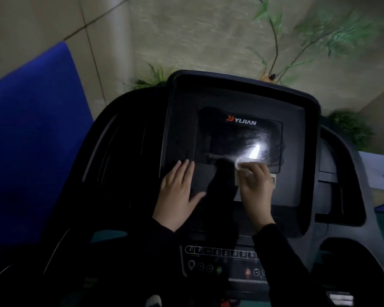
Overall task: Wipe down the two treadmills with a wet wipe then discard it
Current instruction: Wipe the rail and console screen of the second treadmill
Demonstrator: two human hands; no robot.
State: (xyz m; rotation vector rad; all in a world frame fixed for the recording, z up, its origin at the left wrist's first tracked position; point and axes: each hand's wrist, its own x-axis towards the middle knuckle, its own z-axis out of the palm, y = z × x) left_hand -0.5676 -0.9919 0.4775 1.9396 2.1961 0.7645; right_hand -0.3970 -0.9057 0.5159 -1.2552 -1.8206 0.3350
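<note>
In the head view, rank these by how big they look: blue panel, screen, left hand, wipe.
Largest to smallest:
1. blue panel
2. screen
3. left hand, which is nearer the camera than the screen
4. wipe, partly hidden by fingers

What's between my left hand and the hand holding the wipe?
In the head view, only bare, shadowed console panel lies between the left hand and the right hand pinching the wet wipe.

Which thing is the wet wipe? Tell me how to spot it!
Find the big black treadmill console with the dark screen. At the screen's lower edge, the right hand pinches the wet wipe. It is the only small white crumpled thing; the left hand lies flat, empty.
</note>
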